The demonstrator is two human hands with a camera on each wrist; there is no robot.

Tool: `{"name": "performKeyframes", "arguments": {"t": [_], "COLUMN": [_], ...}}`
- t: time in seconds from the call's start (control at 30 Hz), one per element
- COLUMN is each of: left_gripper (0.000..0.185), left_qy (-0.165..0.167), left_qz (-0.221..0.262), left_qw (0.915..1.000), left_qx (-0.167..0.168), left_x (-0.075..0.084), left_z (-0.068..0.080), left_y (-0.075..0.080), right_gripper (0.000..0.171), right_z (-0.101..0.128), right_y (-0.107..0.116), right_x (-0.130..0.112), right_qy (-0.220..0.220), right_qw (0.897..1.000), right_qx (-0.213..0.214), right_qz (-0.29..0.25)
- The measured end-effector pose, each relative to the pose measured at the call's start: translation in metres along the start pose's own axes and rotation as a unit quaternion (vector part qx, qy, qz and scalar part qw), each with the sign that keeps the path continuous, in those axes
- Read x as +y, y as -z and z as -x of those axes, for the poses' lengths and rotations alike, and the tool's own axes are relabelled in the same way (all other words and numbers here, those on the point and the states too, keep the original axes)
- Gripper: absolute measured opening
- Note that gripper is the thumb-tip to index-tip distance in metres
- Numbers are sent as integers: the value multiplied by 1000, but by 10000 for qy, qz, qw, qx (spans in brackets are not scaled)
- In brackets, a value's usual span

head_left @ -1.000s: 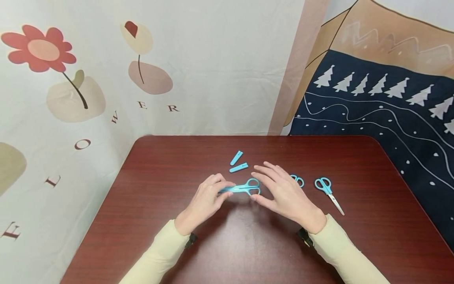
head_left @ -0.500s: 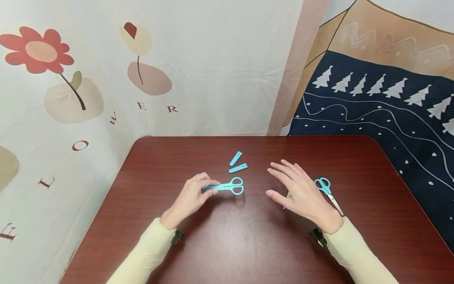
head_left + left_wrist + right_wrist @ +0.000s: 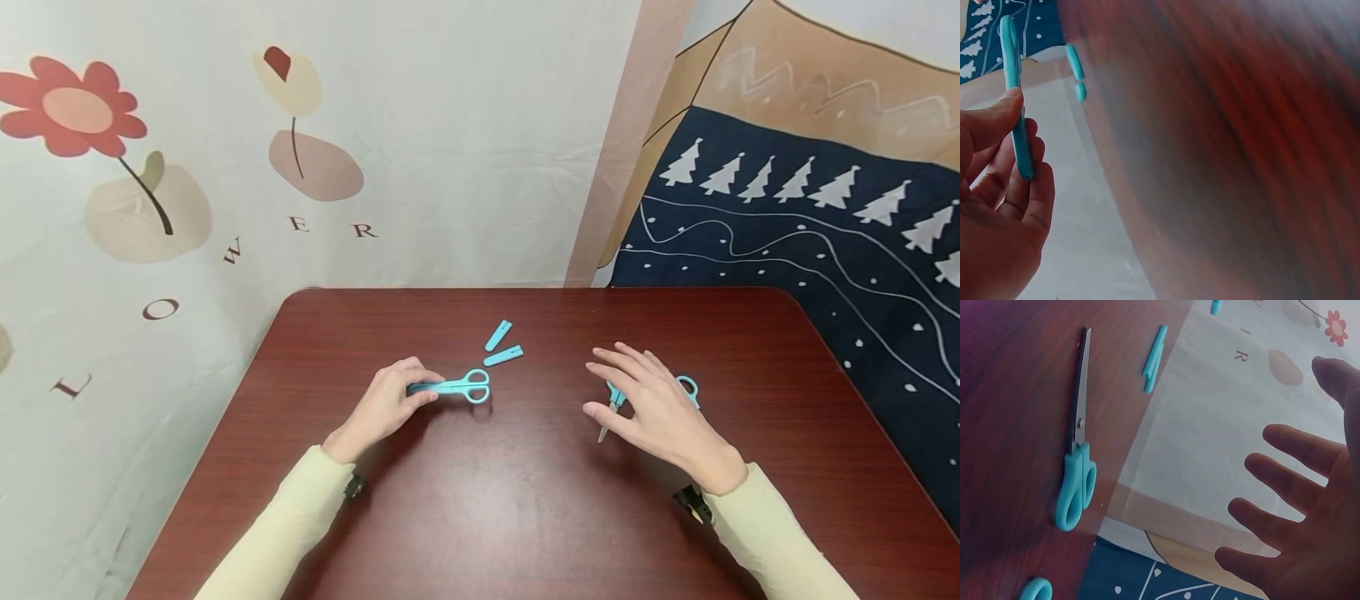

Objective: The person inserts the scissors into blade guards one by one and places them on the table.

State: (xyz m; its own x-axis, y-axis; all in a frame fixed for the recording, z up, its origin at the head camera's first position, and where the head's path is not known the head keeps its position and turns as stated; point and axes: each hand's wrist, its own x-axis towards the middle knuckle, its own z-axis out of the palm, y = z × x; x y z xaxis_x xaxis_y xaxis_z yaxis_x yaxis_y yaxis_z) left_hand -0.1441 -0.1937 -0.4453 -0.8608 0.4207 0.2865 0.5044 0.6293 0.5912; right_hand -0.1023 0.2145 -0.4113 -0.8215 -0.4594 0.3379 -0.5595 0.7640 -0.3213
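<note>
My left hand (image 3: 386, 402) pinches a pair of blue scissors (image 3: 474, 387) by its sheathed blade, between thumb and fingers, with the two handle loops pointing right. In the left wrist view those scissors (image 3: 1011, 62) show edge-on above the palm. My right hand (image 3: 660, 414) hovers with spread fingers over a second pair of scissors (image 3: 616, 396), hiding part of it; the right wrist view shows this pair (image 3: 1077, 469) with bare metal blades. A third pair of scissors (image 3: 687, 389) lies mostly hidden behind the right hand, one loop showing.
Two blue blade covers (image 3: 498, 335) (image 3: 503, 356) lie close together towards the back of the brown table (image 3: 510, 517). Printed cloth (image 3: 465, 150) hangs behind the table's far edge.
My left hand has carried the sheathed scissors to the left, away from the right hand. The right hand has moved right, fingers still spread, over the other scissors.
</note>
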Motion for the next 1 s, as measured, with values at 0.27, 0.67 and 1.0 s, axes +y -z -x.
{"name": "performKeyframes", "arguments": {"t": [0.27,0.67,1.0], "left_gripper": [21,18,15], "left_qy": [157,-3,124], "left_qz": [-74,-793,-1067], "left_qw": [9997,9960,9923], "left_qx": [-171,-400,-615], "left_x": [-15,-33,-35], "left_z": [-3,-11,-17], "left_y": [6,6,7], "right_gripper": [59,59,59], "right_z": [4,11,13], "right_y": [2,0,0], "right_x": [2,6,7], "right_qy": [-98,-65,-158], "right_qw": [9999,9996,9993], "right_qx": [32,-77,-168], "right_qz": [7,276,310]}}
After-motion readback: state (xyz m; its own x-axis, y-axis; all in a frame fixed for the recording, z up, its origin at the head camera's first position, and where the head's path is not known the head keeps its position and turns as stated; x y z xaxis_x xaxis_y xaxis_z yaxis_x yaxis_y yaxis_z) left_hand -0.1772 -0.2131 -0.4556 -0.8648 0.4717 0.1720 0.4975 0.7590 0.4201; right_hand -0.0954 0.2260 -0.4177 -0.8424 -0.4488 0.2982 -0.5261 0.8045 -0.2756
